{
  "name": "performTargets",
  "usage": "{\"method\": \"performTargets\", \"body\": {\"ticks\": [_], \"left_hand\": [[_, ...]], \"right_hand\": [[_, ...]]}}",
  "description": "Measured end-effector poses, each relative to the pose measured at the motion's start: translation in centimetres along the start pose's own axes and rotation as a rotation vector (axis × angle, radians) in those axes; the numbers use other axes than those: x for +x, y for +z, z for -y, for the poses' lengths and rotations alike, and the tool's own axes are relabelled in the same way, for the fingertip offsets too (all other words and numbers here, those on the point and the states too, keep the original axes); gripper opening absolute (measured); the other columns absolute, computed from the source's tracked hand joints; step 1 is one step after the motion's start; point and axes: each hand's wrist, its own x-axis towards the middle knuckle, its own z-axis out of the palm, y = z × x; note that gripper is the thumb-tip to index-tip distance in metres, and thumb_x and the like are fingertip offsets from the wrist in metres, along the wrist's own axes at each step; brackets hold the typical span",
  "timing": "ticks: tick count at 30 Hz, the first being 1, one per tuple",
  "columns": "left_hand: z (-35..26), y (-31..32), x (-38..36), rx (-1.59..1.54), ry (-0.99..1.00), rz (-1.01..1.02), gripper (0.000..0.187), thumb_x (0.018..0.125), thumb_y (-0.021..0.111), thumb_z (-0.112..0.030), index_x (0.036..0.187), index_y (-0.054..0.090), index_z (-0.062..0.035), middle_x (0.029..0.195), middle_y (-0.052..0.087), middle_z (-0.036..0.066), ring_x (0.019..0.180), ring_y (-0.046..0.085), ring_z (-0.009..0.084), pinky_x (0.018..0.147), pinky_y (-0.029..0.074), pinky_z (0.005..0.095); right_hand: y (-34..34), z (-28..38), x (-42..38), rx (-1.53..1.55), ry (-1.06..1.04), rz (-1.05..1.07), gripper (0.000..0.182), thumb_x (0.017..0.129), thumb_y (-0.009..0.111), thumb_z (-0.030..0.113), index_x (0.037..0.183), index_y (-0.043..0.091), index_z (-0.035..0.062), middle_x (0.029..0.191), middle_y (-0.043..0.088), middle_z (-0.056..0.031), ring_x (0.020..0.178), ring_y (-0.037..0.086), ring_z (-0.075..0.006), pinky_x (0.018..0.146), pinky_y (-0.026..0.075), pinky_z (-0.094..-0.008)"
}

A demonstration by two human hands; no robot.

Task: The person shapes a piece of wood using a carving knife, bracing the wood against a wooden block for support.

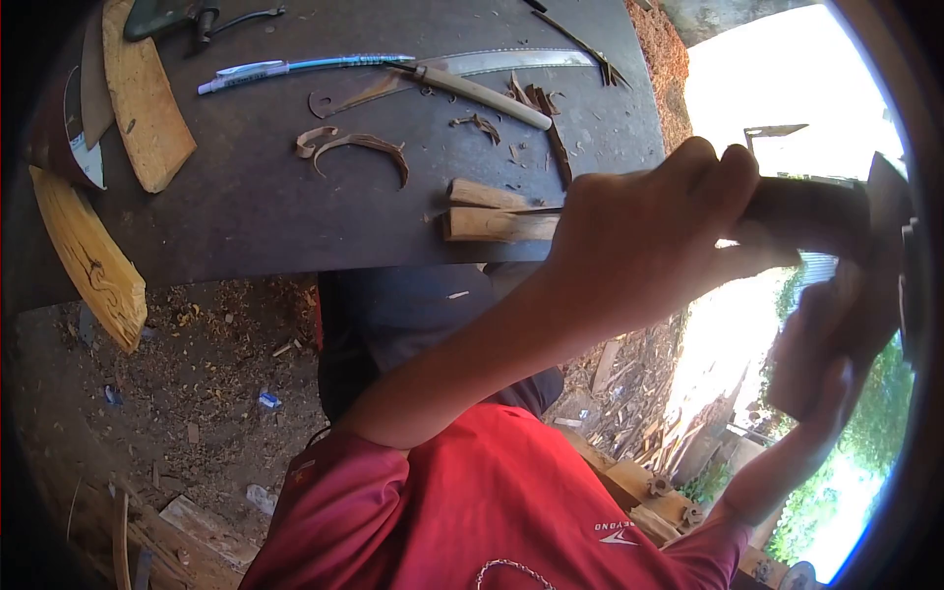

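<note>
Raised at the right side of the head view, my left hand (659, 211) is closed around the thick dark end of a blurred object (811, 211). That object reaches to the far right edge, where a pointed part sticks up. Lower down, my right hand (826, 403) grips a brown block-like part (811, 339) with its thumb along it; its fingers are mostly hidden. I cannot tell what the held object is. Just left of my left hand, two short wooden strips (501, 225) lie at the table's near edge.
On the dark table (246, 221) lie a pen (246, 74), a saw blade (511, 61), a wooden-handled tool (482, 95) and curled shavings (369, 143). Curved wooden pieces (147, 108) lie at the left; one (93, 256) overhangs the edge. Wood chips cover the ground (216, 364).
</note>
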Motion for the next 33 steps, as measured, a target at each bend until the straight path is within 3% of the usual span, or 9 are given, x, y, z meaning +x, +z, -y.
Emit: {"method": "performTargets", "body": {"ticks": [2, 4, 12, 16, 20, 22, 23, 27, 33], "left_hand": [[0.2, 0.1, 0.0, 0.011, 0.020, 0.003, 0.065, 0.083, 0.078, -0.062, 0.113, 0.060, -0.0083, 0.085, 0.061, 0.002, 0.053, 0.065, 0.0172, 0.040, 0.050, 0.0316], [0.2, 0.0, -0.3, 0.024, 0.027, -0.001, 0.065, 0.082, 0.078, -0.063, 0.113, 0.060, -0.0089, 0.085, 0.061, 0.002, 0.052, 0.065, 0.0170, 0.039, 0.049, 0.0315], [0.1, -0.3, -0.3, 0.030, 0.018, 0.027, 0.063, 0.082, 0.079, -0.062, 0.113, 0.059, -0.0101, 0.085, 0.060, 0.002, 0.053, 0.065, 0.0166, 0.040, 0.049, 0.0315], [0.2, -0.2, -0.2, 0.019, -0.002, 0.010, 0.062, 0.082, 0.080, -0.061, 0.112, 0.059, -0.0103, 0.085, 0.060, 0.002, 0.054, 0.065, 0.0170, 0.040, 0.050, 0.0317], [0.1, -0.4, -0.3, 0.003, 0.011, 0.021, 0.061, 0.083, 0.079, -0.059, 0.111, 0.059, -0.0098, 0.086, 0.061, 0.002, 0.055, 0.066, 0.0174, 0.041, 0.051, 0.0324], [0.1, -0.8, -0.2, -0.010, -0.003, 0.028, 0.059, 0.084, 0.079, -0.058, 0.110, 0.059, -0.0096, 0.086, 0.061, 0.002, 0.057, 0.067, 0.0173, 0.041, 0.051, 0.0328], [0.2, -0.9, -0.3, -0.028, -0.007, 0.036, 0.057, 0.085, 0.079, -0.057, 0.110, 0.060, -0.0096, 0.087, 0.062, 0.002, 0.058, 0.067, 0.0172, 0.042, 0.051, 0.0329], [-0.5, -1.8, 0.6, -0.121, -0.049, 0.138, 0.055, 0.082, 0.088, -0.044, 0.113, 0.062, -0.0060, 0.088, 0.069, 0.008, 0.073, 0.074, 0.0228, 0.058, 0.057, 0.0335], [-0.5, -2.4, 0.9, -0.114, -0.052, 0.177, 0.054, 0.086, 0.088, -0.039, 0.116, 0.062, -0.0027, 0.090, 0.071, 0.011, 0.076, 0.075, 0.0270, 0.063, 0.058, 0.0354]], "right_hand": [[-3.3, -1.4, -0.9, -0.289, -0.057, 0.038, 0.073, 0.100, 0.066, 0.037, 0.156, 0.036, -0.0006, 0.131, 0.054, -0.0174, 0.097, 0.062, -0.0227, 0.083, 0.054, -0.0331], [-7.5, 1.1, 1.1, -0.099, 0.186, 0.088, 0.067, 0.097, 0.066, 0.028, 0.151, 0.041, -0.0033, 0.122, 0.056, -0.0170, 0.094, 0.061, -0.0235, 0.080, 0.052, -0.0325], [-1.5, -0.4, 2.1, 0.488, 0.156, 0.165, 0.050, 0.103, 0.055, 0.037, 0.133, 0.047, -0.0028, 0.105, 0.048, -0.0143, 0.083, 0.049, -0.0235, 0.065, 0.046, -0.0354], [-1.6, -1.5, 1.3, 0.583, 0.203, -0.008, 0.071, 0.101, 0.057, 0.051, 0.139, 0.044, -0.0076, 0.098, 0.047, -0.0107, 0.077, 0.050, -0.0207, 0.062, 0.045, -0.0320], [0.4, -0.1, 2.4, 0.420, 0.151, 0.229, 0.058, 0.101, 0.060, 0.044, 0.134, 0.047, -0.0025, 0.110, 0.050, -0.0130, 0.087, 0.053, -0.0217, 0.070, 0.048, -0.0347], [-1.7, -3.0, -0.6, 0.062, 0.129, 0.011, 0.056, 0.102, 0.062, 0.039, 0.138, 0.049, -0.0023, 0.115, 0.057, -0.0143, 0.100, 0.060, -0.0224, 0.083, 0.053, -0.0351], [-0.8, -4.3, -2.6, -0.364, 0.145, -0.378, 0.057, 0.102, 0.064, 0.039, 0.138, 0.051, -0.0035, 0.115, 0.064, -0.0143, 0.105, 0.066, -0.0221, 0.092, 0.055, -0.0336], [3.5, -1.7, 0.8, 0.146, -0.024, -0.187, 0.057, 0.100, 0.065, 0.039, 0.136, 0.052, -0.0031, 0.114, 0.064, -0.0139, 0.104, 0.066, -0.0218, 0.092, 0.054, -0.0332], [6.8, -1.8, -0.4, -0.075, -0.006, -0.133, 0.057, 0.097, 0.066, 0.039, 0.134, 0.053, -0.0026, 0.112, 0.064, -0.0134, 0.103, 0.066, -0.0213, 0.092, 0.053, -0.0326]]}}
